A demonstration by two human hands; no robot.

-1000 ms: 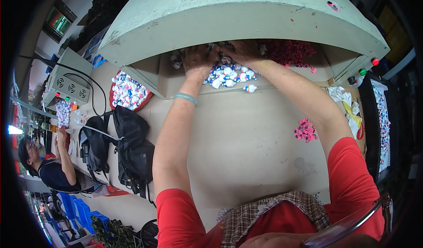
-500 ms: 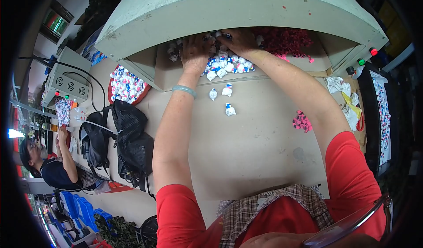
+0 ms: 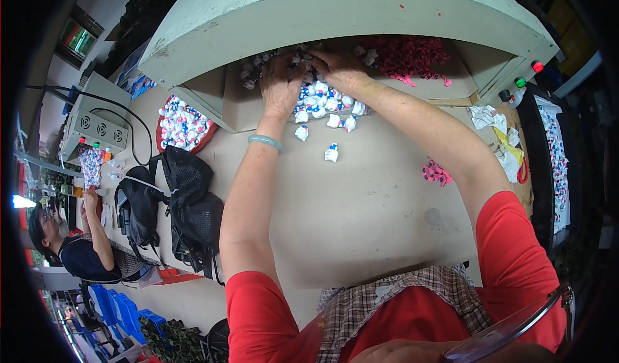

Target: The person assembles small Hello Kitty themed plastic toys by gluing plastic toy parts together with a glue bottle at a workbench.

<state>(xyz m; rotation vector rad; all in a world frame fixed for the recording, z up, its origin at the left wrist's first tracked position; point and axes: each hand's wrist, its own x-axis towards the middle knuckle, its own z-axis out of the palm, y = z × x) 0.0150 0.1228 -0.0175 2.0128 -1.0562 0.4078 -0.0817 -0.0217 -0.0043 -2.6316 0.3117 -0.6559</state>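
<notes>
Both of my hands reach under the front edge of a pale green metal box (image 3: pixel 335 24) into a pile of small white toy figures (image 3: pixel 317 98) with blue and pink parts. My left hand (image 3: pixel 282 84) lies over the pile's left side, fingers apart. Opposite it, my right hand (image 3: pixel 340 73) leans into the pile from the right with its fingers spread; the tips are partly hidden among the figures. Neither hand plainly grips a single piece. Just in front of the pile a few figures lie loose, one figure (image 3: pixel 331 152) nearest me.
Right of the pile is a heap of pink pieces (image 3: pixel 412 58); a smaller pink cluster (image 3: pixel 437 173) lies near my right forearm. At left are a red tray (image 3: pixel 209 137) of figures and a black mesh bag (image 3: pixel 188 182). A co-worker (image 3: pixel 90 250) sits further left.
My hands have shifted slightly within the pile. Figures at its front edge have slid toward me, and the loose ones there lie differently. The view has moved a little.
</notes>
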